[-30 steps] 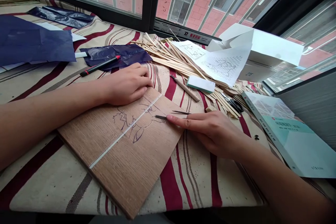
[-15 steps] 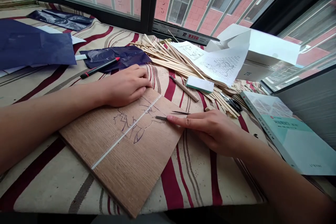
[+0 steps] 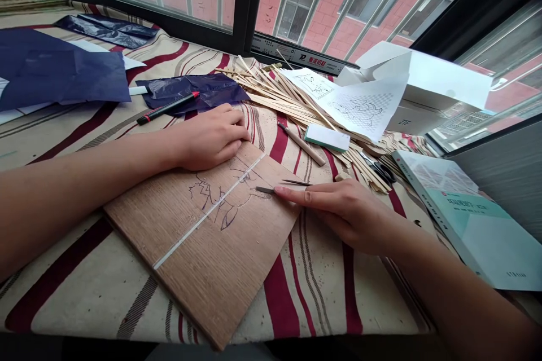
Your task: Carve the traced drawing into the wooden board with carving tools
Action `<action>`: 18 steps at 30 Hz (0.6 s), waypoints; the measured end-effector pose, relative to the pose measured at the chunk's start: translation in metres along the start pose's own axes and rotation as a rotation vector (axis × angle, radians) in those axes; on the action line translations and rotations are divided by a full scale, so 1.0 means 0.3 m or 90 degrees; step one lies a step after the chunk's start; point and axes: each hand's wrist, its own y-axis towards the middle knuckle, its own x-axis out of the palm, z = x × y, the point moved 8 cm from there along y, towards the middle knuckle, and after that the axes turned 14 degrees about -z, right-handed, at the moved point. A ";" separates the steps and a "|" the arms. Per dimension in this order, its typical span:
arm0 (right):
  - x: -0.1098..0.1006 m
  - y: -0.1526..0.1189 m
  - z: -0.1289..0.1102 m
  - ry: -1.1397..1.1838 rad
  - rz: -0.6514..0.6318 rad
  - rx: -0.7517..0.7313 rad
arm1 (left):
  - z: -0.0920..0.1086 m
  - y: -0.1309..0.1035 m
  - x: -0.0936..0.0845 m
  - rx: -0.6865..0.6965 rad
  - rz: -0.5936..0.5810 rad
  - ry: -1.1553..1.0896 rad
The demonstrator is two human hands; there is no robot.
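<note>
A wooden board (image 3: pixel 212 287) lies slantwise on the striped cloth, with a dark line drawing (image 3: pixel 228 218) and a pale strip (image 3: pixel 207 212) across it. My left hand (image 3: pixel 215 138) is closed, its fingers bent together over the board's far edge. My right hand (image 3: pixel 351 208) holds a small flat-bladed carving knife (image 3: pixel 265 189), index finger stretched along it, the blade tip lying on the drawn lines. A thin dark pointed tool (image 3: pixel 296 183) shows just behind that finger; whether it is also held, I cannot tell.
Beyond the board lie a brown stick-like tool (image 3: pixel 301 144), a whetstone-like white and green block (image 3: pixel 327 137), thin wooden strips (image 3: pixel 271 98), printed drawings (image 3: pixel 351 104) and scissors (image 3: pixel 381 169). A book (image 3: pixel 470 220) is at right, a marker (image 3: pixel 169 107) and dark blue sheets (image 3: pixel 63 70) at left.
The whole view has shifted slightly, so everything appears a little farther right. Both hands keep nearly the same places on the board, and the blade stays on the drawing.
</note>
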 end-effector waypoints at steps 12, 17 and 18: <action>0.010 -0.004 -0.008 -0.077 0.012 0.015 | 0.003 0.000 0.001 -0.011 -0.020 0.003; 0.004 0.001 -0.007 -0.071 -0.002 0.012 | 0.008 0.003 0.002 -0.003 -0.021 0.005; 0.003 0.003 -0.010 -0.080 -0.004 0.010 | 0.006 0.003 0.001 -0.006 -0.019 0.005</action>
